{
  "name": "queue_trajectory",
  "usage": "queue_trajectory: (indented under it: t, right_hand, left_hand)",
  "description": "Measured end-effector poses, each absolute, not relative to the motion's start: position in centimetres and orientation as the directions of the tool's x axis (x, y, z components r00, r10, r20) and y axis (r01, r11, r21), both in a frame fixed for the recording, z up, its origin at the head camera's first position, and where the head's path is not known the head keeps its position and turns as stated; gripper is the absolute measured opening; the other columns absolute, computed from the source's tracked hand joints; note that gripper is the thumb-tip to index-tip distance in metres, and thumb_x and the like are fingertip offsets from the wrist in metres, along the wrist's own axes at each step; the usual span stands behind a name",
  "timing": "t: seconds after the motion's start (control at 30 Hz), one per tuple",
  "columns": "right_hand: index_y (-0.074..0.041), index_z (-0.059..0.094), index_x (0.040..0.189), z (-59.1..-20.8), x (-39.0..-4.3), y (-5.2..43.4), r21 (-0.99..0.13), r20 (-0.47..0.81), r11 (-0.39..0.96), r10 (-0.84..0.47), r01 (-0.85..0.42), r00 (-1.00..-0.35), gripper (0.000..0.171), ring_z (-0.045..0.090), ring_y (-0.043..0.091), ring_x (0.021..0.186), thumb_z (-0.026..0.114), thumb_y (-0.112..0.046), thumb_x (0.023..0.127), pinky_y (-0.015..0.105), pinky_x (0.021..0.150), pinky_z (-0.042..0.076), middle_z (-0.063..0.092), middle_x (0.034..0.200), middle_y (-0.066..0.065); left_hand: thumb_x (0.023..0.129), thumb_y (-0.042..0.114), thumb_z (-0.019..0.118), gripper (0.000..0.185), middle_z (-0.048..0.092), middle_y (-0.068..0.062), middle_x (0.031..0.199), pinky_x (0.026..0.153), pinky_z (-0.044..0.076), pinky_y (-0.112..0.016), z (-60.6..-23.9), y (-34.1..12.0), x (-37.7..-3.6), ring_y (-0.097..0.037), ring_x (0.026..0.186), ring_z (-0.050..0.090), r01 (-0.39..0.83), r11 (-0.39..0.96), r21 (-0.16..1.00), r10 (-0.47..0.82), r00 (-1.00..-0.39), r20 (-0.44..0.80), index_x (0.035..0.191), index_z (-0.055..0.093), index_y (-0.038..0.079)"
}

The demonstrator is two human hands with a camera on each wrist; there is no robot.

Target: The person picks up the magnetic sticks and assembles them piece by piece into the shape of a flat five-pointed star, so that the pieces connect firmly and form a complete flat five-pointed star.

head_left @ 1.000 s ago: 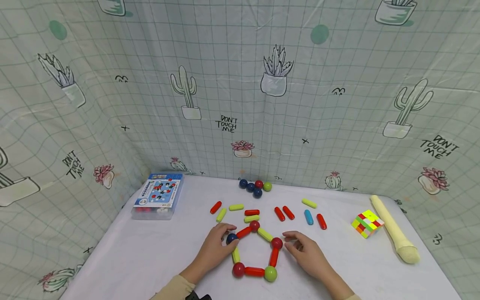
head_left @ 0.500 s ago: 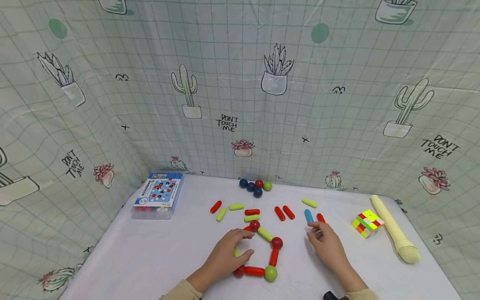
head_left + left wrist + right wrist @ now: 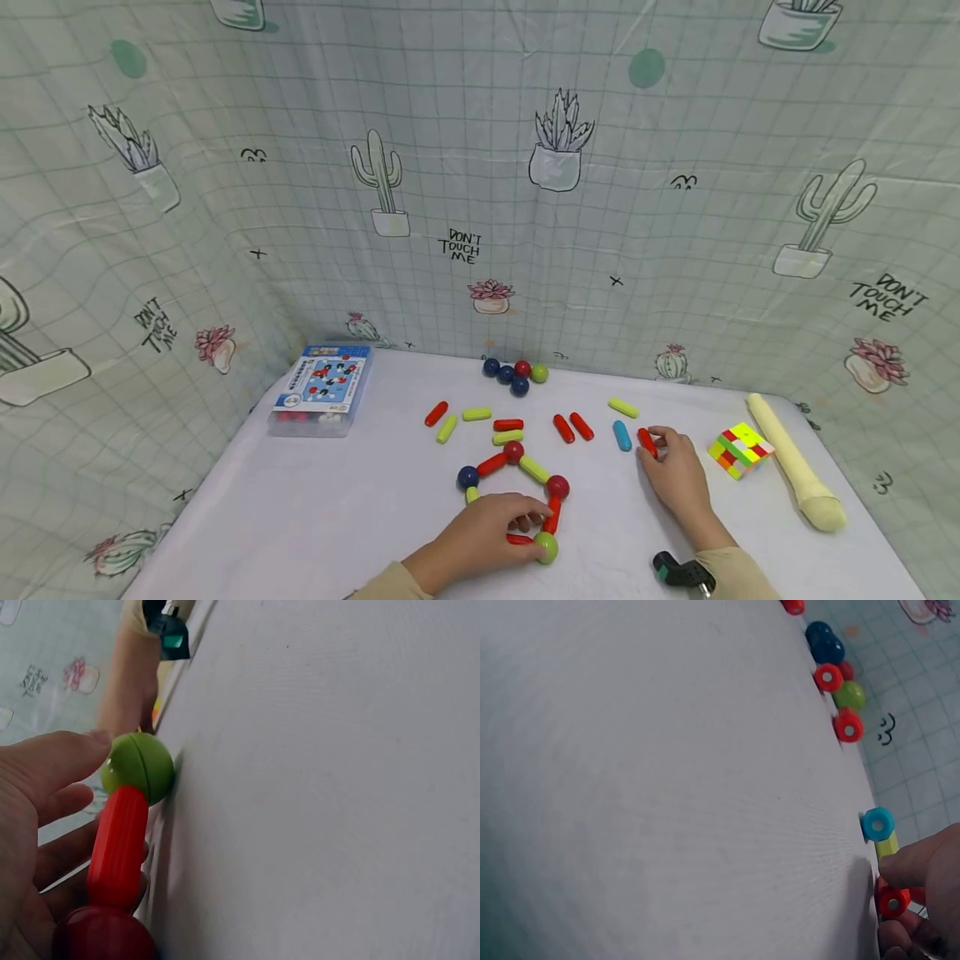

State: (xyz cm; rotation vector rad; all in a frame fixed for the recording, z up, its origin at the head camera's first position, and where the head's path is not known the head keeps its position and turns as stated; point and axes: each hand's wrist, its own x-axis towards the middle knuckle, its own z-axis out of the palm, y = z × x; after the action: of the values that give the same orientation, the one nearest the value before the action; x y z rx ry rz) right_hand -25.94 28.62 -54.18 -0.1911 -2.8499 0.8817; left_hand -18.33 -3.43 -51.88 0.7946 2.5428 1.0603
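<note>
Right now the right hand is out at the loose pieces on the far right of the white table; thumb and forefinger pinch a red rod, closed on it at the rod's near end. Rod's long axis runs roughly away from the person, tilted slightly left, parallel w/ the blue rod just beside it on the left; yellow-green rod lies a bit further back. Right wrist view shows the same: fingertips wrapped round the red rod's end, blue rod's end just beyond.

Left hand rests on the near side of the pentagon ring of balls & rods, fingers curled over its bottom red rod; thumb tip touches the green ball at the ring's near-right corner. Left wrist view shows that rod lying along the fingers, green ball at one end, dark red ball at the other; grip looks like a light hold, steadying rather than lifting.

So the ring lies left of and nearer than the pinched rod; right hand is the one closer to the spare rods, wrist low on the table, forearm angled in from the near-right; left forearm comes in from the near edge.

Rubik-type cube sits just right of the right hand; not touching.
</note>
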Motion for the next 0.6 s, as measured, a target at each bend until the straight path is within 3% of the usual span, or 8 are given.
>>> queue_trajectory:
  t: [0.2, 0.6]
  right_hand:
    - [0.006, 0.057, 0.128, -54.2, -25.9, 28.8, -0.546, 0.099, 0.833, 0.168, 0.087, -0.981, 0.04, 0.052, 0.027, 0.08, 0.066, -0.013, 0.095, 0.036, 0.067, 0.045, 0.057, 0.098, 0.019]
    - [0.001, 0.063, 0.118, -53.6, -23.1, 28.7, -0.526, 0.06, 0.849, 0.104, 0.057, -0.993, 0.031, 0.05, 0.023, 0.076, 0.066, -0.01, 0.089, 0.033, 0.062, 0.041, 0.055, 0.09, 0.011]
  left_hand:
    - [0.087, 0.038, 0.082, 0.031, 0.059, 0.026, 0.092, 0.077, 0.048, -0.016, -52.2, -3.1, -18.2, 0.007, 0.085, 0.053, 0.427, 0.599, 0.677, 0.599, -0.8, -0.025, 0.117, 0.074, 0.033]
    - [0.087, 0.04, 0.081, 0.025, 0.061, 0.027, 0.093, 0.079, 0.048, -0.017, -52.2, -3.0, -18.0, 0.007, 0.084, 0.052, 0.441, 0.614, 0.654, 0.594, -0.804, -0.016, 0.111, 0.076, 0.035]
